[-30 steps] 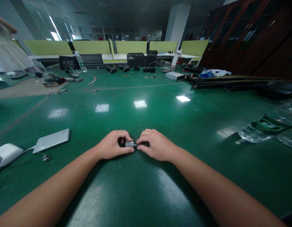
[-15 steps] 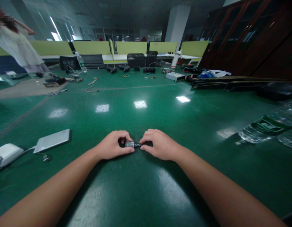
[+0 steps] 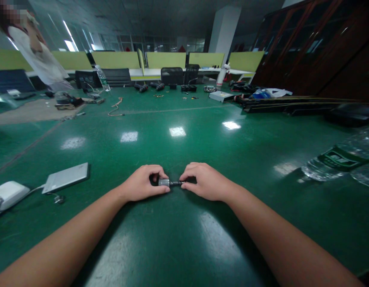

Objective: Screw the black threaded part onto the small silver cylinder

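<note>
In the middle of the green table, my left hand is closed round a short silver metal cylinder, which looks like a small motor. A thin metal shaft sticks out of the cylinder's right end. My right hand pinches a small dark piece at the shaft's far end, between thumb and fingers. Most of that piece is hidden by the fingertips, so its kind is unclear. Both hands rest low, close to the table top, with a short gap between them.
To the left are a flat silver box with a cable and a white device. Clear plastic bottles lie at the right. Tools and dark metal strips lie farther back. A person stands far left.
My right hand has shifted slightly right with the dark piece, and more thin shaft shows beside the cylinder. My left hand stays put. The person at the back has moved right.
</note>
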A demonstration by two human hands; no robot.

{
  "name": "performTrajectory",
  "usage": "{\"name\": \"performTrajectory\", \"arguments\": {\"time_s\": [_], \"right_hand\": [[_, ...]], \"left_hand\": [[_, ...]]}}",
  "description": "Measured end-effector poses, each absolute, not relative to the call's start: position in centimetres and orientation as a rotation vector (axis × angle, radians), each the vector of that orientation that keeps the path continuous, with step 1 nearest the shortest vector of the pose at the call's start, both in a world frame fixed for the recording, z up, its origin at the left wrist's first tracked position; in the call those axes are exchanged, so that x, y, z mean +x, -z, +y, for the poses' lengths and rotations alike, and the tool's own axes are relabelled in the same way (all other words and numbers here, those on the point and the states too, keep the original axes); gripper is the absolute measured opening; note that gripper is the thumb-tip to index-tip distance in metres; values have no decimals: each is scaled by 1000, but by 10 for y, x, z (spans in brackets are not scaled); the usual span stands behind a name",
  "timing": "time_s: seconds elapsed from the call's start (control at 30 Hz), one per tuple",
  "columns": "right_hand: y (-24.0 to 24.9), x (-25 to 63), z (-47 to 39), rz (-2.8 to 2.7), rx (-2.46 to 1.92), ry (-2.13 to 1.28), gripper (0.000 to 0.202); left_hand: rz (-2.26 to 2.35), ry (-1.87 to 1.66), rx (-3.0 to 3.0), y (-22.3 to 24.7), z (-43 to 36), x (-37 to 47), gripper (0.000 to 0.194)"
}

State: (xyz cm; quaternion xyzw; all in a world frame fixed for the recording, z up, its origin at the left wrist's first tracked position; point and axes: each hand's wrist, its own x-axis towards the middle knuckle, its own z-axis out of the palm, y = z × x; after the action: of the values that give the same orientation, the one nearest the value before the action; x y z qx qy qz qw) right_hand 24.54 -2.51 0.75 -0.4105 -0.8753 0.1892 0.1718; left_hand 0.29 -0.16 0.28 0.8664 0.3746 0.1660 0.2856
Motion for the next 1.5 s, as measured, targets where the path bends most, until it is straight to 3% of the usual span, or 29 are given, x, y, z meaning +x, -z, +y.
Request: {"name": "performTrajectory", "arguments": {"time_s": [1.23, 1.5], "right_hand": [[-7, 252, -24, -2433, -1213, -638, 12], [4, 221, -29, -2167, -1096, -629, 24]], "left_hand": [[994, -440, 2311, -2, -2, 3, 26], [992, -476, 2296, -2, -2, 4, 26]]}}
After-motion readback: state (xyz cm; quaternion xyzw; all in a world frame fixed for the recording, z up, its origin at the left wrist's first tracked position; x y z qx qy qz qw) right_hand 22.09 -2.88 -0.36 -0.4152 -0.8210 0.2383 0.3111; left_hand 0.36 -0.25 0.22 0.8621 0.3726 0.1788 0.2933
